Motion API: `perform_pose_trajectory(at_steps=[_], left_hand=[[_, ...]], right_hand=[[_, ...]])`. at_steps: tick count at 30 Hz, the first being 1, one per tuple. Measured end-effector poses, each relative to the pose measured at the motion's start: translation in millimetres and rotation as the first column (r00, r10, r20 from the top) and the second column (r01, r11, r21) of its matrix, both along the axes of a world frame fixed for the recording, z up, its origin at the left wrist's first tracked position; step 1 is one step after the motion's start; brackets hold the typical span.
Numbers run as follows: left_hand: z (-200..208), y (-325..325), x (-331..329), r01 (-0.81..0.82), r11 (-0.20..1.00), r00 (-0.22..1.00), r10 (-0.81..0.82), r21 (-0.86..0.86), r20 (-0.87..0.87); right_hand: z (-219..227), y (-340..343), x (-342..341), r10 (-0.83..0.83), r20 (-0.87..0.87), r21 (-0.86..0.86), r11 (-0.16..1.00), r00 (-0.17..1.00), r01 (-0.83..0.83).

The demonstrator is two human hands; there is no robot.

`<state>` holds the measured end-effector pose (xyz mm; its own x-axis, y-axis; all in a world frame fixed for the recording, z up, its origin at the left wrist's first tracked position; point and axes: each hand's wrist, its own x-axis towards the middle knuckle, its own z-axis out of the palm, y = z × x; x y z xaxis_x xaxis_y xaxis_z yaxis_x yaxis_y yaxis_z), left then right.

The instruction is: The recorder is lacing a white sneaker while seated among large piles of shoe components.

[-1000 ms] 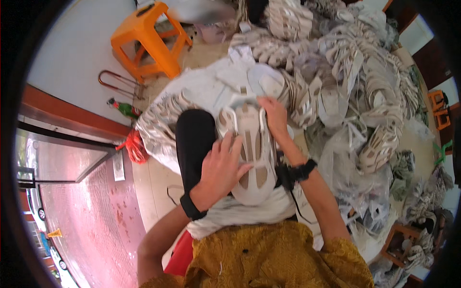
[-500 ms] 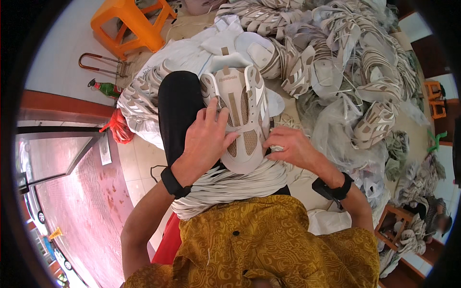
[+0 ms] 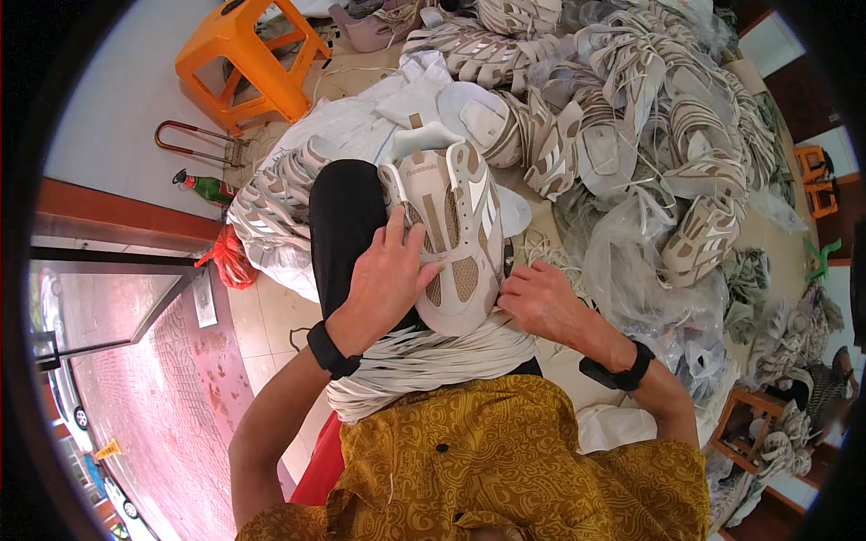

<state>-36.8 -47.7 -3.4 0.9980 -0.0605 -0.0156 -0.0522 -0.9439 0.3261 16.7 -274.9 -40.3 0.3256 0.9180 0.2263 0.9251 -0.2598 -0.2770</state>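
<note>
A beige and white shoe upper [image 3: 457,275] lies over my thigh, toe toward me, its tongue and eyelets facing up. My left hand [image 3: 381,275] grips its left side, with the fingers along the eyelet edge and the thumb across the lower front. Beside the right edge of the toe, my right hand [image 3: 546,302] has its fingers pinched together. What lies between those fingertips is hidden. A thick bundle of off-white shoelaces [image 3: 424,365] rests across my lap, just below the toe.
Stacked shoe uppers [image 3: 622,99] and clear plastic bags [image 3: 631,243] pile up ahead and to the right. More uppers [image 3: 275,198] lie on white sacking at left. An orange stool [image 3: 257,68], a green bottle [image 3: 212,187] and a red bag [image 3: 230,261] stand near the wall.
My right hand has closed its fingers more and shifted slightly down beside the toe. My left hand keeps its hold on the shoe upper. The whole view has shifted a little.
</note>
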Motion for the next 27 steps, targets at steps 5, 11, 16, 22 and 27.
perform_pose_trajectory(at_steps=[5,11,16,22,27], left_hand=[[15,1,3,0.109,0.992,0.994,-0.107,0.059,-0.033],[33,-50,-22,0.338,0.737,0.94,-0.299,-0.585,0.167],[68,-32,-33,-0.03,0.643,0.776,-0.468,-0.765,-0.423],[98,18,-42,-0.191,0.683,0.799,-0.31,-0.705,-0.516],[141,15,-13,-0.176,0.666,0.859,-0.256,-0.725,-0.443]], right_hand=[[36,-5,5,0.167,0.06,-0.156,0.975,0.984,-0.156],[126,-26,21,0.029,0.178,-0.004,1.0,0.984,-0.029],[170,-150,121,-0.599,0.293,0.264,0.8,0.745,0.539],[57,-324,175,-0.611,0.704,-0.118,0.402,0.362,0.908],[32,-192,154,-0.715,0.288,-0.364,0.534,0.637,0.763]])
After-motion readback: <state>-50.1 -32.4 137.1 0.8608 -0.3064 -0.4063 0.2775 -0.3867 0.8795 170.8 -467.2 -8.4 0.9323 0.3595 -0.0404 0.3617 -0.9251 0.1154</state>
